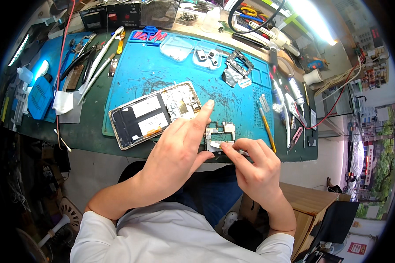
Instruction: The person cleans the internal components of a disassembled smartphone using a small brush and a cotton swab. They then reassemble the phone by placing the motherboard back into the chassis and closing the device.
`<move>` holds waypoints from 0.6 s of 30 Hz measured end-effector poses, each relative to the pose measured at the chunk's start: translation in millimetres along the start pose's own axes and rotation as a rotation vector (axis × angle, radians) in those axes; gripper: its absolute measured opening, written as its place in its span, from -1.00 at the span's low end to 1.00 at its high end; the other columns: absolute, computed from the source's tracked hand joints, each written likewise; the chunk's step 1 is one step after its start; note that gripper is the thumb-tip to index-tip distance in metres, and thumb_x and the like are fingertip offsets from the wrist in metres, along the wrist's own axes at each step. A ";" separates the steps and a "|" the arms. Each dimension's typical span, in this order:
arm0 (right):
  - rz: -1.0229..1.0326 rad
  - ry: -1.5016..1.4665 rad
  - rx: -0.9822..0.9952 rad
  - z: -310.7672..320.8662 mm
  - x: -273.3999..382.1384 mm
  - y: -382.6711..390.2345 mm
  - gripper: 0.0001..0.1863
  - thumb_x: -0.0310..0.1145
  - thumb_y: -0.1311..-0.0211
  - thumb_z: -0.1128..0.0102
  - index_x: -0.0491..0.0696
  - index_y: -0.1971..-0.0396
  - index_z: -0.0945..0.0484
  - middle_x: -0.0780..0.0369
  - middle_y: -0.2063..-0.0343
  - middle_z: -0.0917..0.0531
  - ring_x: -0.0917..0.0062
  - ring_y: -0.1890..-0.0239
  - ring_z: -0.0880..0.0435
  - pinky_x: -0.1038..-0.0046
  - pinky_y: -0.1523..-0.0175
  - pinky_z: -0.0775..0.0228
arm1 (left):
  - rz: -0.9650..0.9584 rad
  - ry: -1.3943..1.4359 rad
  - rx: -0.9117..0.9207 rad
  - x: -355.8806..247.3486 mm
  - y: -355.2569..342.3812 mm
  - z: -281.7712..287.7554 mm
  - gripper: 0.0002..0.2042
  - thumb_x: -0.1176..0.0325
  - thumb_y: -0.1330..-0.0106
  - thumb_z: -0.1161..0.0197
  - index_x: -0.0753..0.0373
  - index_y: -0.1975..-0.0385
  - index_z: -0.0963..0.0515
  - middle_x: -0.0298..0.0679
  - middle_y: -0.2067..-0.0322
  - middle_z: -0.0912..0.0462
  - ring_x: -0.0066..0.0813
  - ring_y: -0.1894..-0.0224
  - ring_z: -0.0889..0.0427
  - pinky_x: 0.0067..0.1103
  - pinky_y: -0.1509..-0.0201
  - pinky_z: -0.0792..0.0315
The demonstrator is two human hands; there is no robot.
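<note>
A small phone circuit board (228,127) with a cut-out shape lies at the near edge of the blue mat, between my hands. My right hand (259,164) has thumb and index finger pinched on a small flat silvery-white piece (214,144) over the board's near part; whether it is loose or the end of a tool, I cannot tell. My left hand (175,144) is open beside the board, index finger stretched forward and thumb apart, close to the board's near left corner. Left of it, an opened phone (151,114) lies tilted on the mat, its inside facing up, partly behind my hand.
Clear plastic boxes (177,47) with small parts and a metal phone frame (239,65) lie on the far part of the blue mat (140,65). A yellow-brown pen-like tool (267,130) is at right. Several tools and cables crowd both sides.
</note>
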State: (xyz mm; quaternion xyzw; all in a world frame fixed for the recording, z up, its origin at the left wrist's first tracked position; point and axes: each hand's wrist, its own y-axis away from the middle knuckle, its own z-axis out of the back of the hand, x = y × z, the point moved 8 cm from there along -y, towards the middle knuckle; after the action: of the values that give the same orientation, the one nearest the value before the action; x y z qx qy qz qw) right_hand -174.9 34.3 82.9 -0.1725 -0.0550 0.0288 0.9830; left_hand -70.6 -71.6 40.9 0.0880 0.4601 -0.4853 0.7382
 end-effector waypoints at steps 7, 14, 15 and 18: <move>-0.025 -0.021 -0.037 2.3 -4.2 0.8 -0.53 -0.61 0.09 -0.33 0.00 0.08 -0.77 0.34 0.29 -0.63 0.51 0.39 -0.59 0.46 0.34 -0.45 | 0.009 0.013 -0.015 -0.5 -0.3 2.2 0.01 0.54 -0.06 -0.57 0.23 -0.55 -0.10 -0.12 -0.10 -0.62 -0.24 0.13 -0.61 -0.35 -0.06 -0.53; -0.027 -0.004 -0.014 -0.8 -2.2 1.0 -0.52 -0.62 0.10 -0.33 0.00 0.07 -0.77 0.34 0.28 -0.63 0.51 0.38 -0.58 0.46 0.35 -0.45 | 0.007 0.011 -0.006 0.6 -0.8 1.1 0.02 0.53 -0.06 -0.58 0.22 -0.55 -0.09 -0.12 -0.09 -0.63 -0.24 0.14 -0.61 -0.35 -0.05 -0.52; -0.032 -0.012 -0.010 -0.8 -2.2 0.7 -0.52 -0.62 0.10 -0.33 0.00 0.07 -0.77 0.34 0.28 -0.63 0.51 0.39 -0.58 0.46 0.35 -0.46 | 0.005 0.011 -0.006 0.8 -0.5 1.3 0.02 0.53 -0.06 -0.58 0.22 -0.55 -0.09 -0.12 -0.08 -0.63 -0.24 0.14 -0.61 -0.35 -0.05 -0.52; -0.036 -0.023 -0.021 0.9 -3.2 -0.4 -0.51 -0.62 0.09 -0.33 0.00 0.06 -0.77 0.34 0.28 -0.63 0.51 0.39 -0.58 0.46 0.35 -0.46 | 0.003 0.014 -0.011 0.5 -0.8 2.4 0.02 0.53 -0.06 -0.58 0.22 -0.55 -0.09 -0.12 -0.08 -0.63 -0.24 0.14 -0.60 -0.35 -0.05 -0.52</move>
State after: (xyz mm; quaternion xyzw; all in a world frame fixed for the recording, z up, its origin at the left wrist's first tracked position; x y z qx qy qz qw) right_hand -178.2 34.0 83.6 -0.1814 -0.0696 0.0123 0.9809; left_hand -69.7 -73.7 42.1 0.0879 0.4680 -0.4809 0.7362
